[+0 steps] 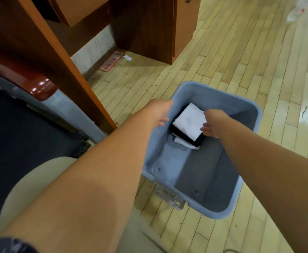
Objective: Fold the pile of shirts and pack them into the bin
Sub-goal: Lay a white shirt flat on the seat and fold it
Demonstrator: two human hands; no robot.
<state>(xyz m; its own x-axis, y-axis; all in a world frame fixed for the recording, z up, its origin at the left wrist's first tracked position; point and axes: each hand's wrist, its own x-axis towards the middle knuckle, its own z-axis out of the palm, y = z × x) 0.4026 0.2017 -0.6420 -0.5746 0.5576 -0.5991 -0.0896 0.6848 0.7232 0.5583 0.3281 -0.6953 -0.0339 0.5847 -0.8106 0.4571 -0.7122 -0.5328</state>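
Your two bare forearms reach out from the near edge of the head view, over a knee in pale trousers (40,179), toward the bin (255,114) standing on the floor (222,61).

Your left hand (160,114) hangs at the bin's left wall and your right hand (211,123) just right of the stack. Both have loose, spread fingers and grip nothing, which suggests a folded piece has just been set down.

The white shirt (189,121) lies folded into a flat, soft rectangle on top. Under it is a black shirt (186,137), and a further pale layer (184,143) peeks out at the near edge. The stack sits at the far left of the bin's bottom, probably to keep the bare near part free for more.

The bin is smooth blue-grey plastic with rounded corners and a rolled rim, and it carries a metal fitting (169,196) on its near wall. Pale narrow wooden strips make up the floor. Glossy brown wooden furniture (146,28) stands at the far left.
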